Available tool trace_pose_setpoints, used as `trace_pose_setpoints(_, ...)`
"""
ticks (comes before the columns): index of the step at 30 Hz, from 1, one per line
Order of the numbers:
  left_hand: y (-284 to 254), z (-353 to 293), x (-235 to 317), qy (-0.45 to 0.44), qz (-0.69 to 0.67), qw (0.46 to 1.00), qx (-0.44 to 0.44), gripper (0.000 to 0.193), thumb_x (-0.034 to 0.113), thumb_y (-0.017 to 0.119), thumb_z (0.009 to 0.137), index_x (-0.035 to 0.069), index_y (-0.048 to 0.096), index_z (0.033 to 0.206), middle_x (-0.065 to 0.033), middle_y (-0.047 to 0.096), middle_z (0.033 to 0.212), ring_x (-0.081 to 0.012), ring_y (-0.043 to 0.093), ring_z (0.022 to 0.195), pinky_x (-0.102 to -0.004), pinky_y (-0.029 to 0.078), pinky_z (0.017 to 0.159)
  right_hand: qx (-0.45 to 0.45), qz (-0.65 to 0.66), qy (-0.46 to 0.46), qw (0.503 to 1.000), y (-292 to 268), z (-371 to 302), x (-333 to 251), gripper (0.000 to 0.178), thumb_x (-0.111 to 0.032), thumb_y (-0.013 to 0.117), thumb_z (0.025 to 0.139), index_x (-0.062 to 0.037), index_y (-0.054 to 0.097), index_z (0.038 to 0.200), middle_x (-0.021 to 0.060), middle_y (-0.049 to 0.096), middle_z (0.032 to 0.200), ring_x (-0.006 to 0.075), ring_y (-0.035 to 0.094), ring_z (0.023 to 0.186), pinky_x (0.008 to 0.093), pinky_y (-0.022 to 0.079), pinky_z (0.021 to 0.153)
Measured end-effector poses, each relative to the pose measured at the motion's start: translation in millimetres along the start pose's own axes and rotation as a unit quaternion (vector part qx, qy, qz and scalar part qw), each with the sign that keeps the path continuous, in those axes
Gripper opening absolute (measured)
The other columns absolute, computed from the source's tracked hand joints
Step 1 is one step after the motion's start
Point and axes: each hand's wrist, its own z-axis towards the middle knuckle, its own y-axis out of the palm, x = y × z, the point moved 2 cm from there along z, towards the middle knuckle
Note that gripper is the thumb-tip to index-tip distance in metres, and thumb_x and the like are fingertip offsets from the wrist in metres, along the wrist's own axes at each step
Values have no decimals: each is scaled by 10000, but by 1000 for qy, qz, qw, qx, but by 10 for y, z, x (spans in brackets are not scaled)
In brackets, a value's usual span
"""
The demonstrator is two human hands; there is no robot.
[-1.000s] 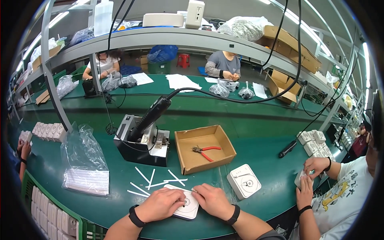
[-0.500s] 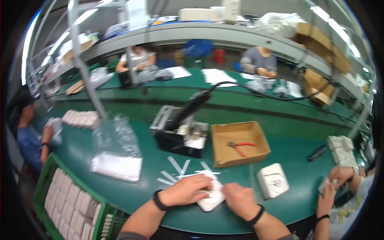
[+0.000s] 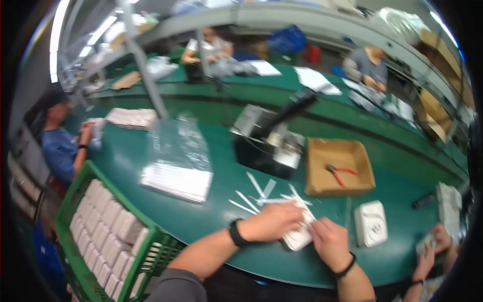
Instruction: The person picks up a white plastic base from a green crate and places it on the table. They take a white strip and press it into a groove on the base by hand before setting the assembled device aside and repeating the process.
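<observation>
Lying between both hands [image 3: 274, 221] [image 3: 331, 242]: white case [image 3: 298, 239]

Left hand [image 3: 274, 222] palm down, fingers [image 3: 294, 214] bent; right hand [image 3: 332, 242] near, fingers curled

My tabletop [image 3: 126, 166] looks smooth and glossy. The bag [image 3: 181, 138] at my 11 o'clock is crinkled, shiny clear plastic; the crate [image 3: 160, 239] at 10, moulded plastic; the tray [image 3: 332, 190] at 1, matt cardboard. My casing [image 3: 297, 241] at 12 looks smooth, hard plastic.
</observation>
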Motion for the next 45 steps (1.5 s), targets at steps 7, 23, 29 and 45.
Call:
trace_pose_setpoints(7,-163,97,19,-65,-65,995,-27,108,32,796,921,42,730,1005,-125,783,1092,-338,730,1243,-519,495,1198,-4,12,-4,1000,31,83,65,89,-88,783,932,-71,746,1012,101,667,874,329,700,744,431,555,619)
trace_pose_setpoints(23,-153,107,93,-61,-55,997,-7,216,43,916,783,9,738,900,-88,748,1127,-322,692,1288,-422,629,981,-44,230,91,968,-30,15,186,127,-105,719,1025,2,762,1078,124,664,864,269,642,737,369,503,668)
trace_pose_setpoints(29,-151,96,66,-75,-80,994,1,160,31,897,791,13,790,908,-85,713,1222,-335,638,1351,-403,634,942,-74,250,120,958,-41,56,171,128,-99,691,1033,3,760,1067,106,656,852,222,613,704,344,473,642)
trace_pose_setpoints(45,-42,34,99,-68,-55,996,-6,84,43,823,874,17,795,948,-92,691,1236,-353,608,1358,-452,523,1083,-123,198,91,968,-25,53,108,74,-71,733,964,1,747,971,79,641,794,170,585,605,325,444,563)
